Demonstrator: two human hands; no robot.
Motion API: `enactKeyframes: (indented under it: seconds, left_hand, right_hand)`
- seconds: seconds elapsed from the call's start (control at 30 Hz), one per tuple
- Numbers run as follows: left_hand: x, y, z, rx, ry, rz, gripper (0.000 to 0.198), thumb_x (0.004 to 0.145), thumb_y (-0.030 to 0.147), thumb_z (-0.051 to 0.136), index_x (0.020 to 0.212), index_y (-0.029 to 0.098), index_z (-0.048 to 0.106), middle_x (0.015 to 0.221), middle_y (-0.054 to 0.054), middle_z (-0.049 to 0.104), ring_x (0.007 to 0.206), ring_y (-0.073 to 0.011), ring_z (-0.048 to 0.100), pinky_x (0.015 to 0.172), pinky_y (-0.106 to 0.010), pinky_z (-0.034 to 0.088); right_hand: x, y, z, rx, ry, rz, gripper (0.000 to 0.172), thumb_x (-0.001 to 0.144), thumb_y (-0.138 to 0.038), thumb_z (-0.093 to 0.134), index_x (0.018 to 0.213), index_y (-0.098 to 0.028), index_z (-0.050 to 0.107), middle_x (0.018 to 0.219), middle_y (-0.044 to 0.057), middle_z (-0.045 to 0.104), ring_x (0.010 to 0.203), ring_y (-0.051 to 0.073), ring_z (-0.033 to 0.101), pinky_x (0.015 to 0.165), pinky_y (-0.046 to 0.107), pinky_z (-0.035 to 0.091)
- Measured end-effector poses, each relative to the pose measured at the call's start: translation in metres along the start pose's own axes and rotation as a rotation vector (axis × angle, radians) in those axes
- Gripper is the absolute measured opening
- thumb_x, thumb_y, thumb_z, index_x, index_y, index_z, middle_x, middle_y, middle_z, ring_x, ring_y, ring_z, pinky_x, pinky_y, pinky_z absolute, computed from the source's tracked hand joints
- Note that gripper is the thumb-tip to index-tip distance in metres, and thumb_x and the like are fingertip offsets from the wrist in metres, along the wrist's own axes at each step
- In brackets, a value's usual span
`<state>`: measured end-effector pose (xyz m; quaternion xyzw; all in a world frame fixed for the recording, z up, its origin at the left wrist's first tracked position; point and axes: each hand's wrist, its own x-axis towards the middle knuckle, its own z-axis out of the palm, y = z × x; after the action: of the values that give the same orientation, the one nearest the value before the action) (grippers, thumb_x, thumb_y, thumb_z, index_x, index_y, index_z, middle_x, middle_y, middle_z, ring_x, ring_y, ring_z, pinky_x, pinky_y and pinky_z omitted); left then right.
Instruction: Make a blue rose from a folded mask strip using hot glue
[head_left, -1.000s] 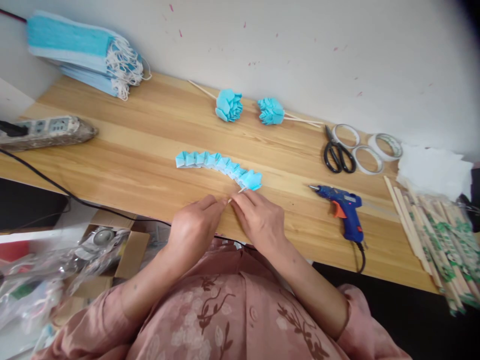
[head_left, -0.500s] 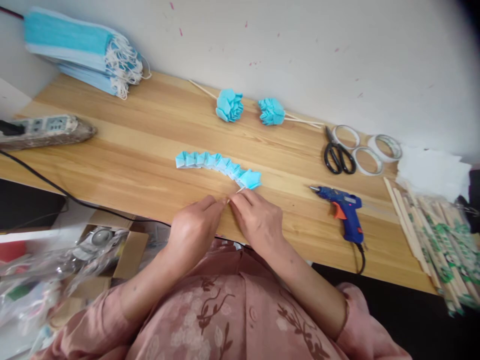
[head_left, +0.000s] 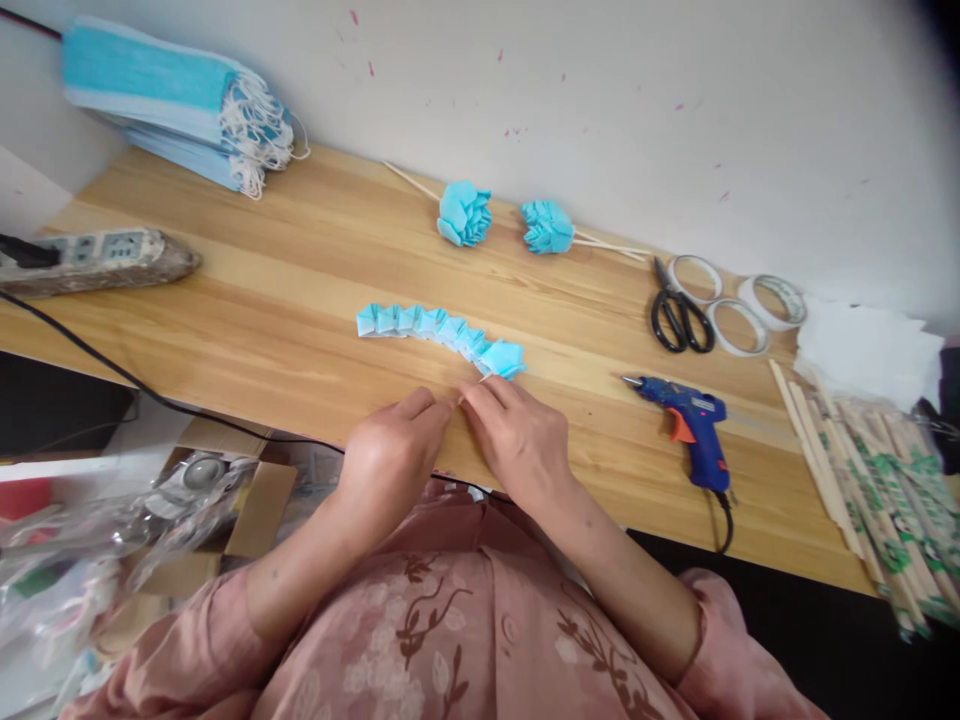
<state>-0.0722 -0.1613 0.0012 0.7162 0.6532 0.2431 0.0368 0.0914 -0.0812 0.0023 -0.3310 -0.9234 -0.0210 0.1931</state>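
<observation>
My left hand (head_left: 397, 445) and my right hand (head_left: 521, 435) meet near the table's front edge, both closed in a pinch on a thin wooden stick (head_left: 486, 378). Only a short piece of the stick shows; the rest is hidden by my fingers. Its far tip reaches a small light-blue folded bud (head_left: 502, 357). Touching or close to that bud, a curved row of several folded light-blue pieces (head_left: 431, 322) runs off to the left on the wood. Farther back lie two blue flowers on sticks, one on the left (head_left: 464, 214) and one on the right (head_left: 547, 227).
To my right are a blue glue gun (head_left: 694, 420), black-handled scissors (head_left: 679, 318), rolls of tape (head_left: 739, 328), white sheets (head_left: 862, 350) and wrapped wooden sticks (head_left: 892, 480). Leftward lie stacked face masks (head_left: 154, 75), a power strip (head_left: 124, 258) and a black cable (head_left: 105, 357). A wall stands behind.
The whole view has shifted slightly, so everything appears a little farther right. Both hands keep their pinch on the stick, and the blue pieces lie as before.
</observation>
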Motion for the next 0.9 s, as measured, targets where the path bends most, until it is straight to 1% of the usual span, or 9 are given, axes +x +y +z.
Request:
enactKeyframes:
  seconds: [0.07,0.1,0.17,0.27,0.47,0.7,0.83,0.9]
  left_hand:
    - [-0.0004,-0.0011,-0.0003,-0.009,-0.006,0.009,0.031,0.106,0.020,0.041,0.103,0.016,0.072,0.080,-0.003,0.063,0.064,-0.0155,0.061,0.056,-0.027,0.042]
    - [-0.0004,-0.0014,-0.0007,-0.013,-0.009,0.011,0.032,0.106,0.021,0.041,0.103,0.015,0.072,0.080,-0.003,0.063,0.064,-0.0155,0.061,0.056,-0.027,0.042]
    - [0.0000,-0.0012,-0.0017,-0.017,-0.018,0.006,0.034,0.107,0.021,0.039,0.099,0.016,0.072,0.078,-0.003,0.062,0.063,-0.0150,0.060,0.056,-0.026,0.042]
    - [0.0012,-0.0002,-0.0032,-0.022,-0.041,-0.009,0.036,0.107,0.021,0.038,0.095,0.017,0.071,0.077,-0.002,0.061,0.063,-0.0138,0.059,0.057,-0.025,0.042]
    - [0.0026,-0.0011,-0.0027,-0.045,-0.061,-0.005,0.034,0.107,0.021,0.039,0.097,0.015,0.070,0.079,-0.003,0.061,0.065,-0.0143,0.061,0.060,-0.025,0.044]
    - [0.0028,-0.0010,-0.0032,-0.019,-0.074,-0.012,0.035,0.106,0.020,0.039,0.090,0.016,0.069,0.077,-0.003,0.061,0.063,-0.0151,0.061,0.058,-0.027,0.043]
    - [0.0035,0.0009,-0.0034,0.033,-0.048,-0.019,0.034,0.106,0.019,0.040,0.089,0.017,0.069,0.075,-0.002,0.061,0.060,-0.0149,0.058,0.054,-0.027,0.039]
    - [0.0037,0.0013,-0.0029,0.052,-0.027,-0.011,0.033,0.105,0.018,0.041,0.088,0.016,0.069,0.075,-0.003,0.062,0.062,-0.0158,0.059,0.055,-0.028,0.040]
  right_hand:
    - [-0.0006,0.0004,0.0015,0.017,0.007,0.006,0.015,0.102,-0.018,0.055,0.112,-0.020,0.066,0.089,0.000,0.071,0.079,0.013,0.062,0.062,0.028,0.037]
    - [-0.0007,0.0006,0.0021,0.022,0.008,0.009,0.013,0.102,-0.019,0.055,0.109,-0.020,0.066,0.088,0.000,0.071,0.079,0.013,0.061,0.062,0.028,0.037]
    - [-0.0006,0.0005,0.0028,0.026,0.003,0.011,0.010,0.102,-0.020,0.056,0.099,-0.021,0.066,0.086,-0.001,0.071,0.078,0.013,0.061,0.062,0.029,0.035]
    - [0.0002,-0.0002,0.0027,0.018,0.010,0.013,0.014,0.102,-0.020,0.058,0.089,-0.021,0.065,0.084,-0.001,0.070,0.075,0.012,0.061,0.059,0.029,0.033]
    - [0.0023,-0.0027,0.0008,-0.010,0.011,0.009,0.016,0.101,-0.020,0.058,0.087,-0.021,0.064,0.083,-0.002,0.069,0.074,0.012,0.060,0.058,0.029,0.031]
    - [0.0058,-0.0039,0.0000,-0.022,0.019,-0.018,0.020,0.101,-0.015,0.055,0.085,-0.021,0.065,0.084,-0.001,0.069,0.076,0.013,0.058,0.060,0.027,0.033]
    - [0.0070,-0.0036,-0.0003,-0.017,0.024,-0.028,0.023,0.101,-0.013,0.053,0.088,-0.022,0.069,0.086,-0.001,0.070,0.078,0.012,0.059,0.061,0.027,0.034]
    - [0.0073,-0.0034,-0.0012,-0.016,0.009,-0.034,0.023,0.101,-0.013,0.053,0.089,-0.022,0.070,0.086,-0.001,0.070,0.078,0.013,0.058,0.061,0.027,0.034]
